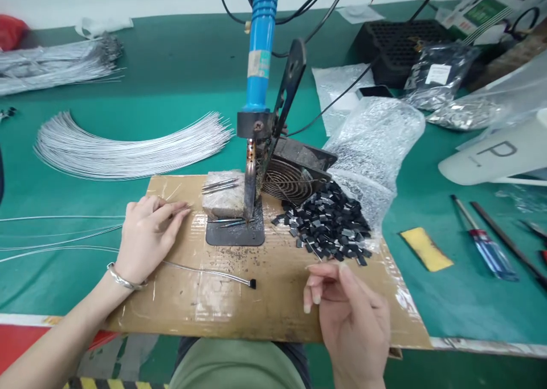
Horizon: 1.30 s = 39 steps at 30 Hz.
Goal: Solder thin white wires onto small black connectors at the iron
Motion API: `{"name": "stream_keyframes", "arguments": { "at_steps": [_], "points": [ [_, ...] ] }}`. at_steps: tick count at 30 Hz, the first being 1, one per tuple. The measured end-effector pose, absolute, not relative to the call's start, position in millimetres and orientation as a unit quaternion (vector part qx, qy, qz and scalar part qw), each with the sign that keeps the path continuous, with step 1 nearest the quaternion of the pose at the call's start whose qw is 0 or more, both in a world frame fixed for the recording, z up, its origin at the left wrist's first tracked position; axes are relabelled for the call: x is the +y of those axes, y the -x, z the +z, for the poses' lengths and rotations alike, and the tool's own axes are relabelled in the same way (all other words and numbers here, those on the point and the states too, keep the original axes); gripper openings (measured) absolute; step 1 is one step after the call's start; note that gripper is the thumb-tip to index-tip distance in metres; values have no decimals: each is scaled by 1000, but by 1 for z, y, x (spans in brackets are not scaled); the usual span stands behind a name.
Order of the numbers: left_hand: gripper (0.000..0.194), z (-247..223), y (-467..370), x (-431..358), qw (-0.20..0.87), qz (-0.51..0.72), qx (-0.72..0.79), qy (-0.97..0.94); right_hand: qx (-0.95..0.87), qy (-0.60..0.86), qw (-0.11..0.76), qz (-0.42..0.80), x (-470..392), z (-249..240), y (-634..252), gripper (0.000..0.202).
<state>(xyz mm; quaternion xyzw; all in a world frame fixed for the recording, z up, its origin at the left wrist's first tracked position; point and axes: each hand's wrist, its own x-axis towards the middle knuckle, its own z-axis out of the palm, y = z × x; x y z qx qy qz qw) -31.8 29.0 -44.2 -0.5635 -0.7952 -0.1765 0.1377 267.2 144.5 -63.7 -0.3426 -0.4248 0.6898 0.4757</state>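
My left hand (147,235) is closed in a pinch on thin white wires (85,231), which trail off to the left; fine ends poke out at the fingertips. Below it, a wire with a small black connector (252,283) on its end lies on the cardboard (171,303). My right hand (356,320) is half curled, fingers apart, with nothing visible in it. It hovers just in front of a pile of small black connectors (333,218). Between the hands, a blue soldering iron (261,47) stands tip down in a holder, by a pale block (223,201) with metal-coloured sticks on it.
A bundle of white wires (132,152) lies behind my left hand. A round fan grille (288,181) sits behind the iron, with a clear bubble-wrap bag (367,150) beside it. At right are a yellow sponge (425,248), a screwdriver (491,252) and a white cup (496,155).
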Motion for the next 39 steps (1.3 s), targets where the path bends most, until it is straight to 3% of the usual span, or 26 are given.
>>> {"name": "stream_keyframes", "arguments": {
  "at_steps": [7, 16, 25, 31, 39],
  "points": [
    [21, -19, 70, 35, 164, -208, -814, 517, -429, 336, 476, 691, 145, -65, -268, 30],
    [25, -38, 158, 88, 53, -154, -797, 582, -419, 342, 480, 691, 145, -65, -267, 30],
    [30, -31, 162, 87, 48, -291, -806, 513, -419, 350, 475, 690, 145, -63, -267, 30],
    [43, -22, 162, 87, -44, -396, -797, 455, -426, 351, 466, 691, 145, -66, -268, 30],
    [38, -7, 150, 83, -9, -405, -799, 444, -429, 354, 473, 684, 146, -68, -268, 31]
  ]
}}
